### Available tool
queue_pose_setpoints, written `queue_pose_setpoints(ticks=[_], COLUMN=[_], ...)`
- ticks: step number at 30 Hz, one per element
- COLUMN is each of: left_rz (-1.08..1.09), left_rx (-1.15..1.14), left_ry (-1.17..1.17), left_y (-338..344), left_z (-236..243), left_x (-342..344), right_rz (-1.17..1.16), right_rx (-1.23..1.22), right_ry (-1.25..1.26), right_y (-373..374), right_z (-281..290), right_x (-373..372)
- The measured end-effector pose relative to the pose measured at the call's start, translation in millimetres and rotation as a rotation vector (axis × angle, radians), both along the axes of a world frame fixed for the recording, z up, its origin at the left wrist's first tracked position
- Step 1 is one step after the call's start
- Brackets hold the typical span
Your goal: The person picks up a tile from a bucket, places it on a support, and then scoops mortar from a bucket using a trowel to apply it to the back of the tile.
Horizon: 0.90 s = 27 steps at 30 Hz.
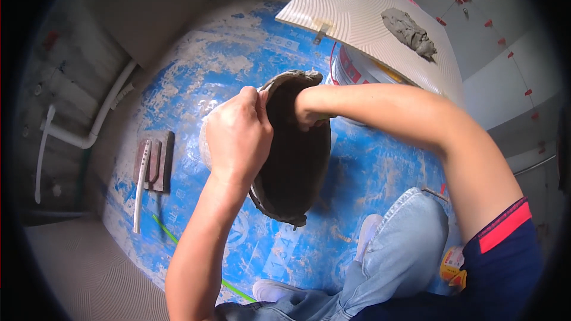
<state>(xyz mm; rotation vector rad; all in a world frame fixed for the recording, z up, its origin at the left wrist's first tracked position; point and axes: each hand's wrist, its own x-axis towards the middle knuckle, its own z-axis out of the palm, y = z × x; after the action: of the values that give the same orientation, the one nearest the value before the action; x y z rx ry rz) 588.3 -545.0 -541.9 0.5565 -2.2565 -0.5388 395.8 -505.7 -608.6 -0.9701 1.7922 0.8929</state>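
A bucket (326, 166) crusted with grey mortar is tipped with its dark mouth toward me, over the blue floor sheeting. My left hand (238, 134) is closed over the left side of its rim, thumb near the edge. My right hand (307, 110) reaches into the mouth from the right with its fingers curled. What those fingers hold is lost in the shadow inside. Beyond my right forearm, a large tile (351, 18) combed with ridged adhesive lies on a white pail (357, 68). A lump of grey mortar (409, 32) sits on the tile.
Blue sheeting (196, 77) smeared with dried mortar covers the floor. At left lie a flat tool with a handle (156, 160), a white perforated strip (141, 187) and a green strip (238, 291). White pipes (89, 137) run along the left wall. A yellow box (453, 267) stands beside my leg.
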Motion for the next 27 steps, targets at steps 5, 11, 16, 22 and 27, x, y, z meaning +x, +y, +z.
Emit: queue_pose_setpoints(ticks=[5,11,16,22,27], left_rz=[-0.094,-0.176,-0.215,-0.235,-0.255], left_rx=[0.034,0.067,0.042,-0.003,-0.041], left_ry=[-0.022,-0.046,-0.043,-0.081,-0.117], left_y=[1,6,-1,5,5], left_z=[1,2,2,0,2], left_x=[10,6,25,27,16], right_rz=[0.357,0.412,0.275,-0.107,-0.241], right_rx=[0.061,-0.065,0.051,-0.017,-0.128], right_ry=[-0.126,-0.213,-0.366,-0.546,-0.674], right_y=[20,51,63,94,110], right_z=[-42,-90,-46,-63,-96], right_x=[3,-1,19,32,39])
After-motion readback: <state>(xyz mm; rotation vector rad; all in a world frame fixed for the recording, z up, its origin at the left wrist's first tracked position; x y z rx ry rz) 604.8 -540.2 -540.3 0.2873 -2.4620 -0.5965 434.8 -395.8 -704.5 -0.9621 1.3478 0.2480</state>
